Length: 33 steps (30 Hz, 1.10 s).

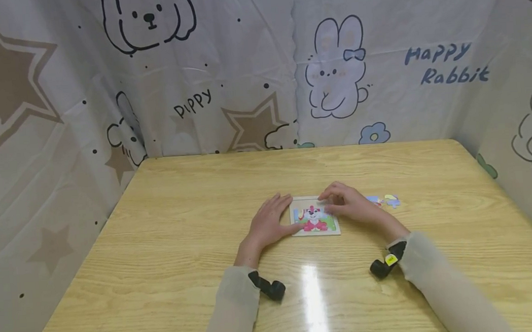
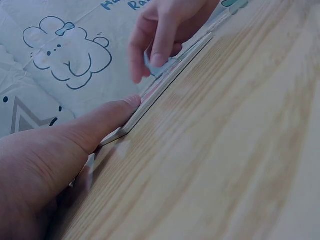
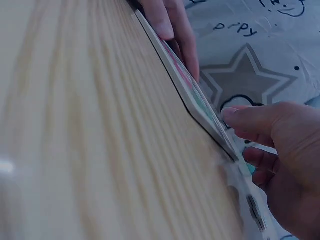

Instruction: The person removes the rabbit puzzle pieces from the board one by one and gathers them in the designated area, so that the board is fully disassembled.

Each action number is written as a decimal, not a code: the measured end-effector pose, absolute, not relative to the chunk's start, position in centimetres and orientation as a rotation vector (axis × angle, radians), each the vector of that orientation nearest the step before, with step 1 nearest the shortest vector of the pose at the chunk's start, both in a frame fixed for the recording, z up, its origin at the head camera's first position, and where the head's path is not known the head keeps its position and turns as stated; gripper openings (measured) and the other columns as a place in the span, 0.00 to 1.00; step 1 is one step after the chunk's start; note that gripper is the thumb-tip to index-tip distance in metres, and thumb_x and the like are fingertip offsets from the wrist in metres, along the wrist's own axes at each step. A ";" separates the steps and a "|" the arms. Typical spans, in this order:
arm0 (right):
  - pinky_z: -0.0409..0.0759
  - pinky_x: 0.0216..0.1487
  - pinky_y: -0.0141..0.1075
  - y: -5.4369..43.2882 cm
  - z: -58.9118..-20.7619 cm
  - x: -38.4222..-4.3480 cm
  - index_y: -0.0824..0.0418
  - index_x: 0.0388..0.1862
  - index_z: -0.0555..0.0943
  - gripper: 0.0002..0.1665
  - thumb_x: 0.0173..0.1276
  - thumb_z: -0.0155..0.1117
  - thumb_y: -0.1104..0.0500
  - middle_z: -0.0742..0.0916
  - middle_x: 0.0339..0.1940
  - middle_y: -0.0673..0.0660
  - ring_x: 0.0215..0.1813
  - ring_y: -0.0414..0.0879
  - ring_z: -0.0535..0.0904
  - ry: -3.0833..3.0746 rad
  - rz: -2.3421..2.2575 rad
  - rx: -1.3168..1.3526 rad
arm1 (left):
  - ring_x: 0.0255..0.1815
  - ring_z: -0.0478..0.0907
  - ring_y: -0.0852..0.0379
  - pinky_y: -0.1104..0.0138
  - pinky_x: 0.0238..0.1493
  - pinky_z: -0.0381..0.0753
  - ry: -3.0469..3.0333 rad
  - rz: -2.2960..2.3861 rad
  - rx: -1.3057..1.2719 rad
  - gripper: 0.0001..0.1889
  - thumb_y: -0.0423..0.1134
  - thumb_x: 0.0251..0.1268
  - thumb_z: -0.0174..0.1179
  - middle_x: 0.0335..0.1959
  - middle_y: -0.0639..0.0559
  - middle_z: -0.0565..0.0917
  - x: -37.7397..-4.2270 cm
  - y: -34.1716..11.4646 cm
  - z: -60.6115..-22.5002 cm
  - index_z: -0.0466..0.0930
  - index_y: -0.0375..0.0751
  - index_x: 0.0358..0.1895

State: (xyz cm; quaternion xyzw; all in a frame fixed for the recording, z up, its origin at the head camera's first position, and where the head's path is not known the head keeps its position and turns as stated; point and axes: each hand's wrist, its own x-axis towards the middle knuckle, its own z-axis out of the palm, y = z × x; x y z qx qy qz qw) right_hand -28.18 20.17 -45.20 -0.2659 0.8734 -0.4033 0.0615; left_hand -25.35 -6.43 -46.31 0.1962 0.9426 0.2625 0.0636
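Observation:
A small square jigsaw puzzle lies flat on the table, showing a pink and white cartoon animal in a pale frame. Part of its upper area shows bare backing. My left hand spans its left side, thumb on the lower left corner, other fingers straight towards the upper left corner. Over the upper right part hovers my right hand, fingers bent and thumb apart from the index finger. In the left wrist view I see no piece between the right hand's fingertips. Its palm hides the puzzle's right corner.
Loose puzzle pieces lie on the wooden table right of the puzzle, partly behind the right hand. Printed cloth walls stand behind the table and at both sides. A dark camera is strapped to each wrist.

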 end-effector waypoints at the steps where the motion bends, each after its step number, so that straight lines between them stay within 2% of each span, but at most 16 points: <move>1: 0.71 0.37 0.28 19.7 -45.2 -28.2 0.58 0.53 0.82 0.15 0.68 0.65 0.59 0.80 0.45 0.56 0.38 0.43 0.69 2.638 -1.216 -0.823 | 0.83 0.46 0.53 0.56 0.84 0.44 2.847 0.792 0.593 0.45 0.65 0.60 0.61 0.79 0.57 0.58 -25.4 -6.4 -46.3 0.56 0.52 0.77; 4: 0.71 0.37 0.29 18.5 -45.1 -28.2 0.58 0.53 0.82 0.15 0.68 0.65 0.59 0.81 0.45 0.56 0.38 0.43 0.69 2.629 -1.202 -0.869 | 0.83 0.46 0.53 0.55 0.84 0.45 2.850 0.791 0.600 0.44 0.65 0.60 0.60 0.79 0.56 0.58 -25.4 -6.5 -46.3 0.57 0.52 0.77; 11: 0.72 0.43 0.30 16.5 -45.1 -28.4 0.60 0.55 0.82 0.16 0.68 0.64 0.61 0.82 0.50 0.59 0.44 0.44 0.70 2.579 -1.154 -0.951 | 0.83 0.46 0.53 0.55 0.84 0.45 2.851 0.798 0.616 0.44 0.65 0.61 0.60 0.79 0.56 0.59 -25.4 -6.5 -46.5 0.57 0.51 0.77; 20: 0.73 0.37 0.27 15.4 -45.0 -28.7 0.61 0.54 0.81 0.14 0.72 0.59 0.62 0.82 0.47 0.59 0.38 0.41 0.70 2.471 -1.114 -0.944 | 0.82 0.47 0.53 0.54 0.84 0.47 2.861 0.804 0.635 0.43 0.64 0.61 0.60 0.78 0.56 0.61 -25.5 -6.6 -46.7 0.59 0.50 0.76; 28: 0.74 0.42 0.29 15.0 -44.3 -28.6 0.62 0.55 0.78 0.14 0.73 0.57 0.63 0.79 0.45 0.58 0.42 0.44 0.71 2.414 -1.090 -0.865 | 0.82 0.48 0.53 0.54 0.84 0.47 2.866 0.811 0.638 0.43 0.64 0.60 0.61 0.78 0.56 0.61 -25.5 -6.6 -46.7 0.59 0.50 0.76; 33: 0.73 0.41 0.29 14.9 -44.2 -28.5 0.62 0.54 0.78 0.13 0.73 0.57 0.64 0.79 0.44 0.58 0.42 0.44 0.70 2.414 -1.095 -0.867 | 0.82 0.48 0.53 0.56 0.84 0.47 2.871 0.791 0.631 0.43 0.64 0.60 0.61 0.78 0.56 0.61 -25.4 -6.5 -46.5 0.59 0.50 0.76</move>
